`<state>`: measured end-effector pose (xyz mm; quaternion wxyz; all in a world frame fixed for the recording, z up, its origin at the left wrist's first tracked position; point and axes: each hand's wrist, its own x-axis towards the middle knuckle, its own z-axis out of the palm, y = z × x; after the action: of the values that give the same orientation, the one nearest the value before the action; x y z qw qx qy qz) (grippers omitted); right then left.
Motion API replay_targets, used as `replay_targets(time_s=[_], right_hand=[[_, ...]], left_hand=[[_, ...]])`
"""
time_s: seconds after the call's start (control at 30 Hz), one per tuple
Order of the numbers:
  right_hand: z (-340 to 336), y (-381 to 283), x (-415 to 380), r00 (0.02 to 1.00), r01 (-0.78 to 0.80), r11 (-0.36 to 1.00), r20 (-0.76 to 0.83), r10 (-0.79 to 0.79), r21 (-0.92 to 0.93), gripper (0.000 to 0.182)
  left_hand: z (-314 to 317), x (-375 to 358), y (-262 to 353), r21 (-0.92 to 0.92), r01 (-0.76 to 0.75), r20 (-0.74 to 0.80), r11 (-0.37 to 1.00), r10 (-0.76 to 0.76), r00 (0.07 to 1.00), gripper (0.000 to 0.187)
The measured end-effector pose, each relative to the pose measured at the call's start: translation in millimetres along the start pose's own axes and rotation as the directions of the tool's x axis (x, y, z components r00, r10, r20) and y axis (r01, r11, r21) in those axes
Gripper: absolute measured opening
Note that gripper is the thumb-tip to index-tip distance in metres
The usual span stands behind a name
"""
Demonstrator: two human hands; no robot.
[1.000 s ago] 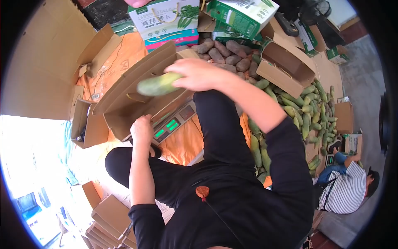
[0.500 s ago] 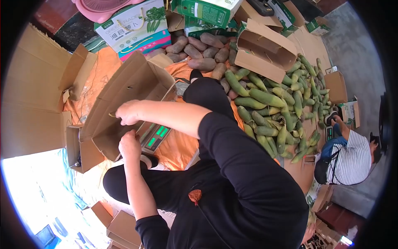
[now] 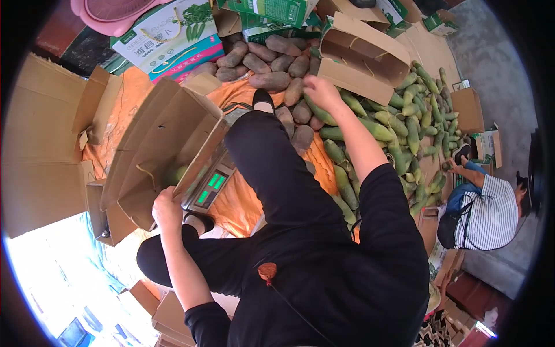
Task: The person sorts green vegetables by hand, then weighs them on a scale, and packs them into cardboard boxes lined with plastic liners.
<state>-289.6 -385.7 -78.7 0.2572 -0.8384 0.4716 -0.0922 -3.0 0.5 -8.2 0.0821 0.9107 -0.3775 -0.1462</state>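
My left hand point(image 3: 166, 209) is closed on the near edge of an open cardboard box point(image 3: 193, 118), which tilts over a digital scale point(image 3: 211, 186) with lit green digits. Inside the box, partly hidden by its wall, lies a green radish point(image 3: 176, 174), and a yellow cord handle point(image 3: 147, 175) hangs from a side panel. My right hand point(image 3: 322, 92) is held over the border between the green radishes point(image 3: 370, 128) and a heap of dull reddish-brown roots point(image 3: 272, 80). Its fingers are loosely apart, and I see nothing in them.
Another open carton point(image 3: 361, 58) lies beyond the radishes. Printed boxes point(image 3: 170, 37) and a pink plastic basin point(image 3: 115, 11) stand at the back left. An orange sheet point(image 3: 237, 202) covers the floor. At right, a person in a striped shirt point(image 3: 491, 217) sits near the heap.
My right hand has left the inside of the box and swung right to the radish heap. My left hand has shifted slightly down and left along the box edge.
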Motion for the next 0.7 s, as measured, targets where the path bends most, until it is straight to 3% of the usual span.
replay_targets(time_s=[0.1,0.23,0.37,0.43,0.47,0.6,0.7], right_hand=[[15,87,-37,0.964,-0.245,0.891,0.003,0.267,-0.382,0.029],[10,148,-82,0.879,-0.401,0.708,-0.026,0.476,-0.582,0.035],[1,192,-100,0.821,-0.450,0.611,-0.033,0.570,-0.651,0.045],[-15,191,-107,0.805,-0.421,0.493,-0.062,0.591,-0.762,0.053],[-18,200,-107,0.766,-0.453,0.500,-0.035,0.642,-0.739,0.061],[-22,202,-119,0.722,-0.509,0.543,0.012,0.692,-0.668,0.059],[-18,197,-122,0.673,-0.497,0.472,0.019,0.739,-0.728,0.052]], left_hand=[[-5,0,7,0.020,0.007,0.039,1.000,-0.008,0.999,0.020],[-7,2,8,0.039,-0.004,0.047,0.999,0.002,0.999,0.021],[-6,4,8,-0.012,0.018,0.053,1.000,-0.017,0.998,0.021],[-7,5,9,-0.011,0.050,0.087,0.999,-0.049,0.995,0.019],[-7,7,10,0.003,0.053,0.097,0.999,-0.053,0.994,0.019],[-8,6,13,0.003,0.062,0.103,0.998,-0.062,0.993,0.018],[-8,6,14,-0.008,0.066,0.104,0.998,-0.065,0.992,0.017]])
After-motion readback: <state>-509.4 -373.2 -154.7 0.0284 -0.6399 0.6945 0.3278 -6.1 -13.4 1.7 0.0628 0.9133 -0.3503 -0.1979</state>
